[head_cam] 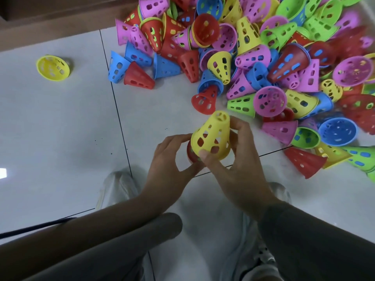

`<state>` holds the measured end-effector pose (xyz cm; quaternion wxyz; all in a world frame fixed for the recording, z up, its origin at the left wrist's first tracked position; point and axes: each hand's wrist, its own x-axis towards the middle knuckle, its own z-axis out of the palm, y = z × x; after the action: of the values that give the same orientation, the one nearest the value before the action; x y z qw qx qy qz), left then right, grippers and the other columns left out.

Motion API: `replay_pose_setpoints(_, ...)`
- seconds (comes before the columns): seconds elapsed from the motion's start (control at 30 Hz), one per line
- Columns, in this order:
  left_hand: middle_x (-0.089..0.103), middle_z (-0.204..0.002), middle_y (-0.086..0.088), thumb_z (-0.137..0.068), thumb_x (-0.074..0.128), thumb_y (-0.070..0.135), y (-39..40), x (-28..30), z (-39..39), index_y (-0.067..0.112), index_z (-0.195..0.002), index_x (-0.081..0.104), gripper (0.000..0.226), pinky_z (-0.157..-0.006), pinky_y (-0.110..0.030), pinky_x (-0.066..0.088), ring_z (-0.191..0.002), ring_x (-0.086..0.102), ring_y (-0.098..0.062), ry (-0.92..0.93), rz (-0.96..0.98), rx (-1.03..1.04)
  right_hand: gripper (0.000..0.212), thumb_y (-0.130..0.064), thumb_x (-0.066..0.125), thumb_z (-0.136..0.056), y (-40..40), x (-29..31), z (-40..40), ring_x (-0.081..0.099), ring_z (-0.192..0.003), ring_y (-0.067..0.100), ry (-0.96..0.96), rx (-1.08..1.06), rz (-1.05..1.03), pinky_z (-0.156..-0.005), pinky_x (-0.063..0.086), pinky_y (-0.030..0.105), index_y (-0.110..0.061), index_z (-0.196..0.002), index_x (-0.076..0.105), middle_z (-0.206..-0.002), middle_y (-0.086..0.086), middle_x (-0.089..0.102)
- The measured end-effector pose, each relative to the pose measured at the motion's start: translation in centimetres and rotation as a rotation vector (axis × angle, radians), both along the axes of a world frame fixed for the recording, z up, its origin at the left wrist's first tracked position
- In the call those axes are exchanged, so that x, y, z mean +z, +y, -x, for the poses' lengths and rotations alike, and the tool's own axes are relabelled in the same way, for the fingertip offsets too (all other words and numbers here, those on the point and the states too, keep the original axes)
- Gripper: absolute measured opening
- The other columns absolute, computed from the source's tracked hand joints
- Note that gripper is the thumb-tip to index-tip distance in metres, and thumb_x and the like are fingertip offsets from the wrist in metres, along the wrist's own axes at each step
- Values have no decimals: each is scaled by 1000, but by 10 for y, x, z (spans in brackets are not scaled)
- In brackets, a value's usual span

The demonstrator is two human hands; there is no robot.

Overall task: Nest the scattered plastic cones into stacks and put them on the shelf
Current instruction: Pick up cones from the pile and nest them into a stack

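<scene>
From the head view, you are near the start: the big pile of cones (263, 57) sprawls unsorted from 12 to 3 o'clock, a few partly nested within it, one stray yellow cone (53, 67) sits alone at 10 o'clock, and no shelf shows. At centre, your right hand (235, 169) curls around a yellow cone (212, 136) you are fitting over a red cone (191, 154), which your left hand (168, 165) grips from 9 o'clock.

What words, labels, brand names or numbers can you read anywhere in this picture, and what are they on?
None can be read. The yellow cone held in both hands, the piled cones, the floor tiles and the shoes show no print.
</scene>
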<state>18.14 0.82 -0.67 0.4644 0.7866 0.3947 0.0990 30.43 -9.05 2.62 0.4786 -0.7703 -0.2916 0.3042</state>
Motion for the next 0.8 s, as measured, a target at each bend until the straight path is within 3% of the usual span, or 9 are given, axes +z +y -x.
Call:
replay_pose_setpoints(0.2, 58, -129, 11, -88, 73, 26, 38, -9, 18, 27, -129, 60, 42, -102, -32, 51, -120, 54, -6, -4, -45, 17, 61, -25, 80, -82, -4, -20, -2, 47, -113, -11, -90, 100, 107, -84, 44, 2, -41, -124, 38, -122, -20, 49)
replay_pose_setpoints(0.37, 59, -123, 13, -93, 70, 22, 70, -15, 14, 27, -120, 62, 29, -97, -24, 49, -114, 56, -5, 18, -115, 28, 60, -29, 80, -82, -6, -34, -7, 47, -116, -8, -116, 158, 149, -87, 42, 1, -41, -127, 42, -126, -19, 50)
replay_pose_setpoints(0.47, 59, -122, 10, -93, 70, 21, 89, -18, 4, 25, -120, 62, 29, -96, -24, 49, -115, 55, -8, 22, -174, 6, 63, -45, 76, -82, -9, -34, -15, 40, -120, -16, -132, 216, 181, -87, 36, -2, -44, -132, 38, -133, -24, 44)
replay_pose_setpoints(0.53, 58, -122, 9, -92, 70, 23, 106, -21, -4, 25, -121, 62, 30, -97, -29, 51, -115, 55, -10, 42, -204, 5, 65, -65, 60, -85, -13, -32, -23, 33, -126, -17, -169, 273, 181, -93, 29, -1, -40, -139, 35, -142, -22, 40)
replay_pose_setpoints(0.6, 56, -126, 6, -92, 70, 27, 124, -26, -12, 26, -123, 61, 33, -101, -37, 50, -118, 53, -13, 82, -222, 11, 65, -71, 41, -91, -17, -32, -35, 28, -138, -9, -249, 324, 144, -106, 26, 10, -34, -144, 35, -150, -16, 38)
replay_pose_setpoints(0.67, 53, -134, 2, -91, 71, 30, 142, -31, -19, 26, -126, 58, 38, -107, -39, 45, -123, 50, -18, 122, -272, -15, 61, -63, 35, -97, -20, -33, -51, 27, -145, 4, -367, 343, 129, -115, 28, 27, -25, -145, 38, -152, -7, 38)
replay_pose_setpoints(0.8, 46, -142, -8, -86, 75, 29, 178, -37, -28, 18, -131, 55, 50, -111, -31, 28, -136, 38, -30, 210, -472, -103, 53, -46, 51, -99, -13, -35, -92, 24, -148, 22, -705, 241, 240, -120, 26, 47, -16, -142, 43, -153, 7, 37)
